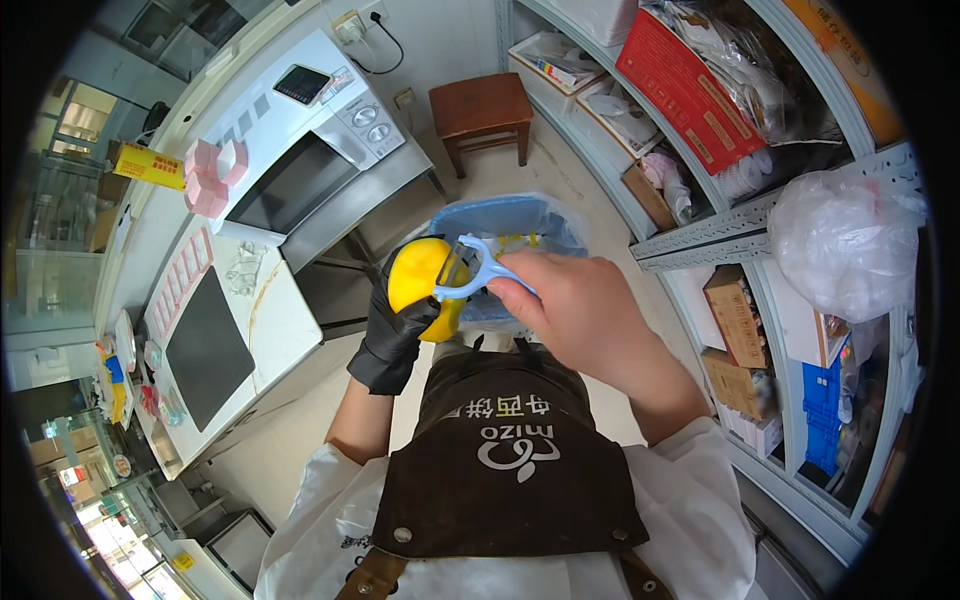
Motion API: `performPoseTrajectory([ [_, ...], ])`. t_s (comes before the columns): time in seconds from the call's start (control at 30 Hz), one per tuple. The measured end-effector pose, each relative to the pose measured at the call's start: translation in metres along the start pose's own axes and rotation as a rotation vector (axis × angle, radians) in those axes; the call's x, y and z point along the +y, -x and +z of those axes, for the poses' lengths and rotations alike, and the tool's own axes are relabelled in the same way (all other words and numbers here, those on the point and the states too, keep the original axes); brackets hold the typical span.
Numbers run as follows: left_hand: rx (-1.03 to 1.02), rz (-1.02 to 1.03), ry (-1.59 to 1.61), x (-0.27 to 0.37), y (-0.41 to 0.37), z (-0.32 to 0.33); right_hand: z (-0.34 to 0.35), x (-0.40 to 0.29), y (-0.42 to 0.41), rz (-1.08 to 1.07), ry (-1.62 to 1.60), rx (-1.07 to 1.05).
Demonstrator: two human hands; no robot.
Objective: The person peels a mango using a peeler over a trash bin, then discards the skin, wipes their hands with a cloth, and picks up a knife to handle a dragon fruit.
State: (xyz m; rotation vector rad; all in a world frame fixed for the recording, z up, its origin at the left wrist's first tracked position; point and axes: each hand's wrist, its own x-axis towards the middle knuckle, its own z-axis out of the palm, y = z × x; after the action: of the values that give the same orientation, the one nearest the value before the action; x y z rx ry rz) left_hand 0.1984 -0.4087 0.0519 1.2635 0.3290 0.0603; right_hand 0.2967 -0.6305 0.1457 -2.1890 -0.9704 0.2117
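Note:
My left hand (397, 330), in a black glove, grips a smooth yellow fruit (415, 274), possibly a mango, from its left and lower side. A light-blue Y-shaped peeler (480, 276) is held in my bare right hand (574, 307), with its blade at the fruit's right side. Both hands are over a blue bin (514, 212) lined with a clear plastic bag. Some yellow pieces (521, 240) lie inside the bin. Fingers of the gloved hand behind the fruit are hidden.
At the left, a white counter (289, 319) holds a dark mat (210, 349). A microwave oven (300, 172) with a phone (301, 84) on top stands beyond it. A wooden stool (481, 112) is behind the bin. Metal shelving (705, 247) with boxes and bags runs along the right.

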Motion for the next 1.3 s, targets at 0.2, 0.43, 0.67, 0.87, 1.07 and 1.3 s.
performPoseTrajectory([
  [0.2,-0.013,-0.029,0.289,-0.015,-0.003,0.008,0.016,-0.009,0.004,0.072,-0.041,0.085],
  [0.43,-0.057,-0.015,0.355,-0.012,0.002,0.022,0.028,-0.007,0.012,0.088,-0.075,0.183],
  [0.67,0.057,-0.088,0.492,-0.01,-0.008,0.037,0.045,-0.002,0.014,0.12,-0.104,0.255],
  [0.87,0.089,-0.095,0.55,-0.001,-0.011,0.048,0.052,-0.001,0.016,0.112,-0.113,0.293],
  [1.07,0.151,-0.04,0.564,0.018,-0.021,0.058,0.058,-0.003,0.017,0.127,-0.105,0.313],
  [1.3,0.254,0.045,0.528,0.042,-0.037,0.059,0.074,0.009,0.034,0.175,-0.14,0.186],
])
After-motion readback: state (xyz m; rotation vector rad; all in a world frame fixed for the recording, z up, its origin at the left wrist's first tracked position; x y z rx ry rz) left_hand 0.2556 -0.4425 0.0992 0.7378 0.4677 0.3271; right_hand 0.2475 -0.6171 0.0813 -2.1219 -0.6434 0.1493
